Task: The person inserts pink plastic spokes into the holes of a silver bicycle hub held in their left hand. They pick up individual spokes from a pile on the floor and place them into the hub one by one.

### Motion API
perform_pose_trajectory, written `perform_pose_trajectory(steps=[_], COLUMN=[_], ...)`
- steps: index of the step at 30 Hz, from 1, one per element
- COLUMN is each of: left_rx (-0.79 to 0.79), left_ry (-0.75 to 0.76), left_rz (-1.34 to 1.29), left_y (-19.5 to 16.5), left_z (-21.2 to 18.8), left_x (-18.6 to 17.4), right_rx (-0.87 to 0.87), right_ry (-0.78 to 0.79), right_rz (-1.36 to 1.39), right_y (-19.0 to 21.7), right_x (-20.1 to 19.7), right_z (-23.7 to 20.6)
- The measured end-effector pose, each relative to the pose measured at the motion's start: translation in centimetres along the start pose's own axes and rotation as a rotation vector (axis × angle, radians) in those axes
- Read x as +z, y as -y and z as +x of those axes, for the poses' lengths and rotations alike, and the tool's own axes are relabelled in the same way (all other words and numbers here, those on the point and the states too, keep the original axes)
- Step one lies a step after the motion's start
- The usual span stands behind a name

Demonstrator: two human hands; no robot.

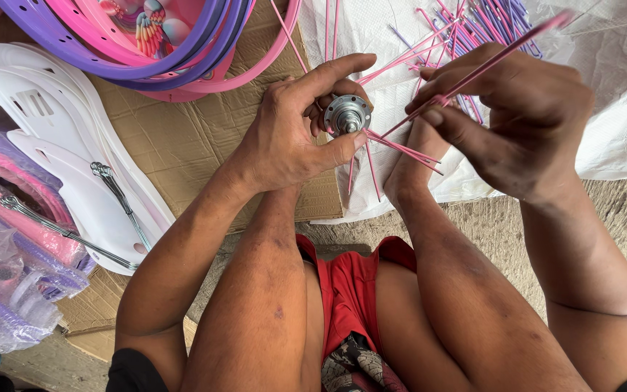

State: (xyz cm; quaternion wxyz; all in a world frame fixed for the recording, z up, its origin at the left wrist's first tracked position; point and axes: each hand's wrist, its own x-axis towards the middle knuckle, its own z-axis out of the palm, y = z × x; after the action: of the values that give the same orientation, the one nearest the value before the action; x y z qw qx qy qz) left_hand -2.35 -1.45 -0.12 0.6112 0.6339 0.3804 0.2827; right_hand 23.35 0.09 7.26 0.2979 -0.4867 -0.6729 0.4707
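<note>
At frame centre the left hand clamps the metal wheel hub; the right hand pinches a pink spoke. Best keep the hub steady and feed the spoke straight into its flange hole

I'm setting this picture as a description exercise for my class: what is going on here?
A seated person holds a metal wheel hub in the left hand; several pink spokes already stick out of it. The right hand pinches another pink spoke, angled toward the hub. More pink and purple spokes lie on a white sheet beyond. Pink and purple rims and white plastic panels lie on cardboard to the left.
</note>
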Motion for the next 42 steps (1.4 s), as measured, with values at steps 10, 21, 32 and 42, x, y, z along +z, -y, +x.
perform_pose_trajectory(steps=[10, 21, 32, 42], left_rx=[-0.001, 0.063, -0.085, -0.019], left_ry=[0.029, 0.025, 0.041, 0.053], left_rz=[0.052, 0.133, 0.01, 0.031], left_y=[-0.8, -0.1, -1.0, -0.6], left_z=[0.3, 0.0, 0.4, 0.3], left_x=[-0.2, 0.2, -0.3, 0.0], right_rx=[-0.247, -0.382, -0.229, 0.14], right_ry=[-0.147, -0.048, 0.142, 0.079], right_rz=[0.097, -0.049, -0.287, 0.396], right_y=[-1.0, 0.7, 1.7, -1.5], right_x=[0.2, 0.0, -0.4, 0.9], right_z=[-0.6, 0.5, 0.3, -0.4])
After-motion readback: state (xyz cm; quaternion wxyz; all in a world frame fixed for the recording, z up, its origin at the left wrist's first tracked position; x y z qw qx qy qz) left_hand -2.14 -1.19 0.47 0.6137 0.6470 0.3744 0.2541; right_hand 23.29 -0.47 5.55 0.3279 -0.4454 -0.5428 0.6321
